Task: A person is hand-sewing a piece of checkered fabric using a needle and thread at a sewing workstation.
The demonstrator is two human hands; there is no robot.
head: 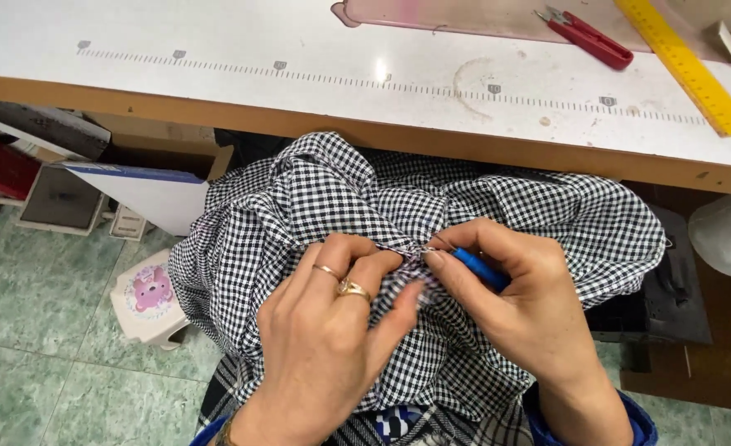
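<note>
A bundle of black-and-white gingham fabric (pixel 316 206) lies bunched in the person's lap, just below the front edge of the worktable (pixel 216 58). The cloth is a thin, soft woven check, crumpled into deep folds and ridges, and it hangs down on both sides.

The left hand (pixel 324 330) rests on the cloth with its fingers curled and closed, pinching a raised fold between thumb and fingertips. Two gold-coloured rings (pixel 342 281) sit on it, one thin band and one wider.

The right hand (pixel 522 297) is clamped on a small tool with a blue plastic handle (pixel 479 268), held between thumb and forefinger like a pen. A thin metal tip points left into the pinched fold, just beside the left fingertips; by its shape it looks like a seam ripper, though the tip is too small to make out fully. The two hands nearly touch at the seam.

The table has a smooth white top with a printed measuring scale along it and a bare wooden edge. On it lie one pair of red-handled thread snips (pixel 590 37) and one long yellow ruler (pixel 686 66), set apart at the far right.

On the green tiled floor (pixel 35 330) at the left stands one small white plastic stool (pixel 146 297) with a pink bear picture on the seat.
</note>
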